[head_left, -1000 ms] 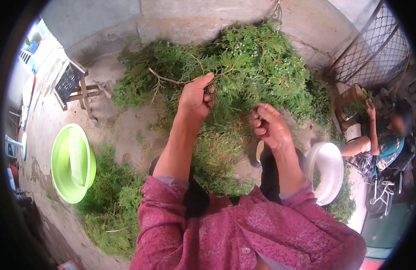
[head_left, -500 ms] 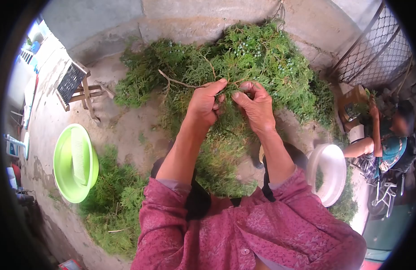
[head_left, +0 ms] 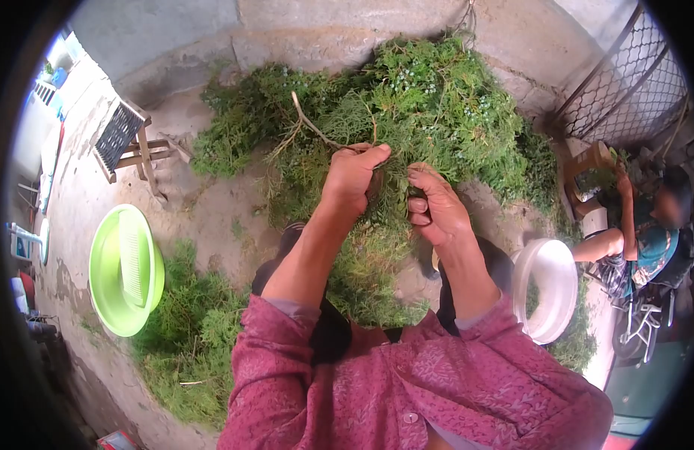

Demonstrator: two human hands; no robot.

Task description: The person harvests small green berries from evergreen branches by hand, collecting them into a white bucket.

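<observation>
My left hand point(head_left: 352, 180) is closed around a forked evergreen branch point(head_left: 311, 125), its bare brown stem sticking out up and to the left. Thin green foliage hangs from it between my hands. Just to the right, my right hand point(head_left: 441, 208) has its fingers curled, with thumb and fingertips pinched at the edge of that foliage; what exactly sits in the pinch is too small to make out. Beyond both hands lies a big heap of green evergreen branches point(head_left: 467, 105) with pale bluish berries. Loose cut sprigs point(head_left: 369, 274) cover the ground below my wrists.
A light-green basin point(head_left: 99, 274) with a ridged board stands left, beside another pile of greenery point(head_left: 193, 337). A white tub point(head_left: 561, 292) is at my right. A wooden stool point(head_left: 141, 146) stands back left. Another person point(head_left: 654, 247) sits at the right, handling greenery near a mesh gate point(head_left: 624, 75).
The branch has swung more upright in my left hand, which has shifted slightly right and down. My right hand has moved down and a little right, its fingers more curled.
</observation>
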